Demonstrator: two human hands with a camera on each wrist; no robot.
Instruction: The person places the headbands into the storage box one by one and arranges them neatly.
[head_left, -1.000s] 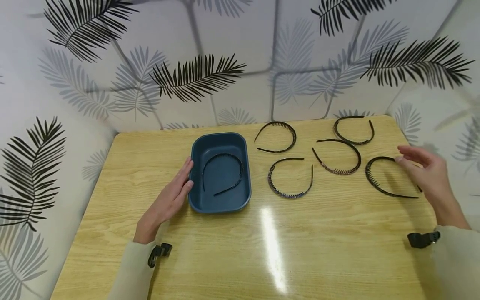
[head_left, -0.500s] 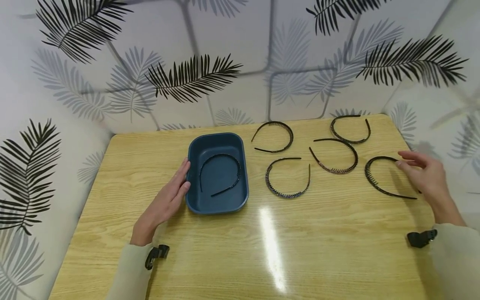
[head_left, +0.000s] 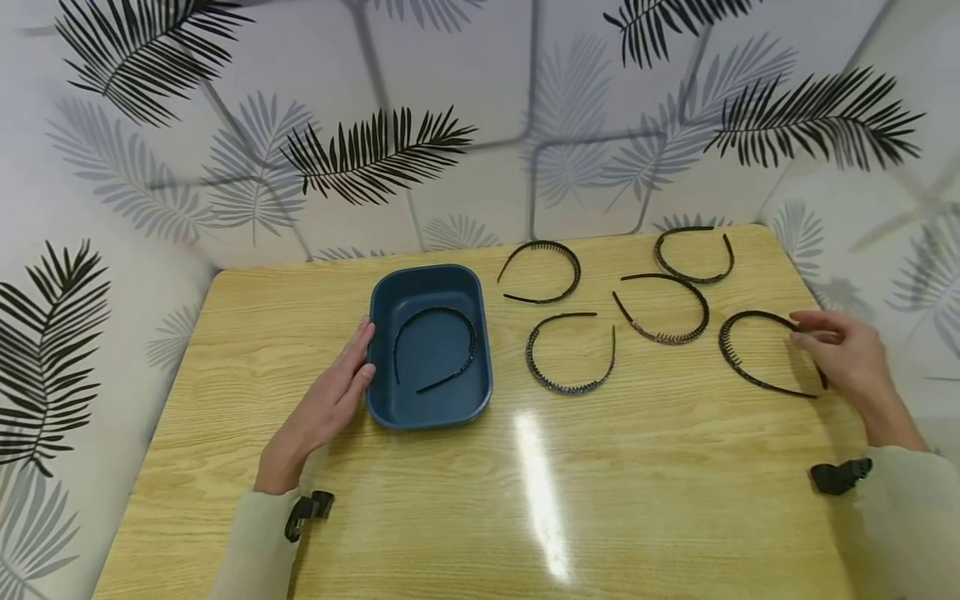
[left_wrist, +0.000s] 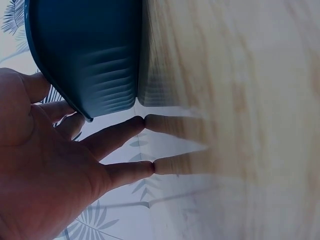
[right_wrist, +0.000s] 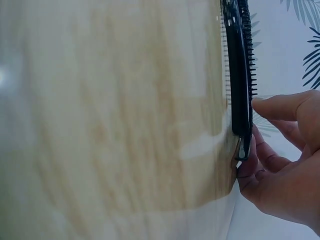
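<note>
Beside the dark blue plastic tray (head_left: 427, 421), my left hand (head_left: 322, 412) has straight fingers resting against its left wall; the left wrist view shows that hand (left_wrist: 55, 160) with fingertips down at the tabletop. Inside the tray lies one black headband (head_left: 472, 342). At the far right, my right hand (head_left: 847, 354) pinches the right arm of a black toothed headband (head_left: 723, 342). In the right wrist view, the thumb touches this headband (right_wrist: 241, 75) from one side, and the other fingers are partly hidden behind it.
Between tray and right hand lie more dark headbands: a back-left one (head_left: 576, 271), a front one (head_left: 532, 367), a middle one (head_left: 703, 321) and a back-right one (head_left: 660, 254), the last two touching. The wooden table (head_left: 450, 517) meets a leaf-patterned wall covering (head_left: 480, 192) at the back.
My right hand has lowered and closed its fingers on the headband's arm, and this headband has shifted slightly left. My left hand stays at the tray. The whole head view has drifted a little.
</note>
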